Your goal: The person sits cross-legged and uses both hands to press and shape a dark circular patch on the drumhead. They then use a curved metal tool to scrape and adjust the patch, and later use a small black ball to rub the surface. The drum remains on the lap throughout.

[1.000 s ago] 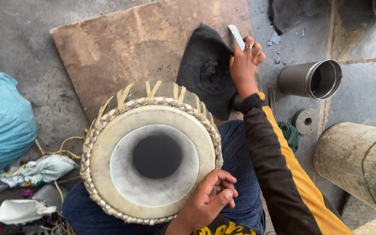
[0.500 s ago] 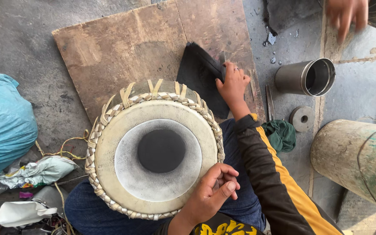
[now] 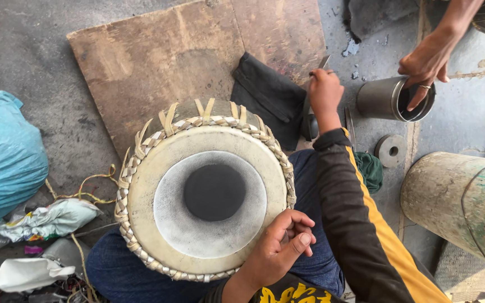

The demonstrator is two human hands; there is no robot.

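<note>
A round drum (image 3: 206,193) with a pale skin, a black centre patch and a woven strap rim rests upright on the person's lap, in the middle of the scene. The left hand (image 3: 282,249) lies at the near right edge of the drumhead, its fingers curled in and pressed together with the thumb laid across them; whether anything sits inside the curl cannot be told. The right hand (image 3: 325,90), on a dark sleeve with a yellow stripe, reaches far and to the right of the drum, closed around a thin flat metal tool (image 3: 322,63) whose tip shows just beyond the knuckles. Just left of that hand a dark folded cloth (image 3: 268,98) lies on a worn wooden board (image 3: 164,56) set on the concrete floor. Farther right, another person's hand (image 3: 425,62) has its fingers dipped into the mouth of a grey metal can (image 3: 380,98) lying on its side. A small grey disc (image 3: 390,150) sits near the can, and a large pale cylinder (image 3: 458,202) lies at the right. A blue bag (image 3: 4,157) and crumpled wrappers (image 3: 51,219) lie on the left.
</note>
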